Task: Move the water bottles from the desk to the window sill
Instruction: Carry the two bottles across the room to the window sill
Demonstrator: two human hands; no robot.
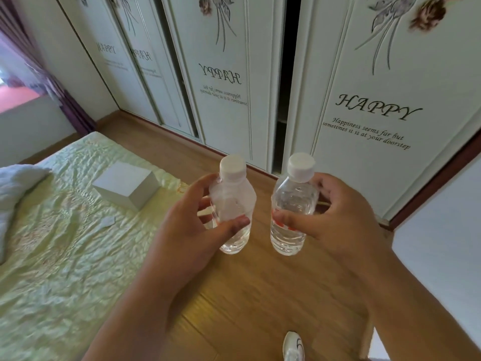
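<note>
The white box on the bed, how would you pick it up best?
Grip the white box by its two opposite upright sides, coming down from above. It lies flat on the bed with its broad top up and nothing close around it, so both sides look free. Both hands are full of bottles, so one must be emptied first.

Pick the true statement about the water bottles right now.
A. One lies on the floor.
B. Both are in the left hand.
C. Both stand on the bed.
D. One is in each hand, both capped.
D: the left hand holds one bottle and the right hand holds the other bottle, each with its white cap on.
</note>
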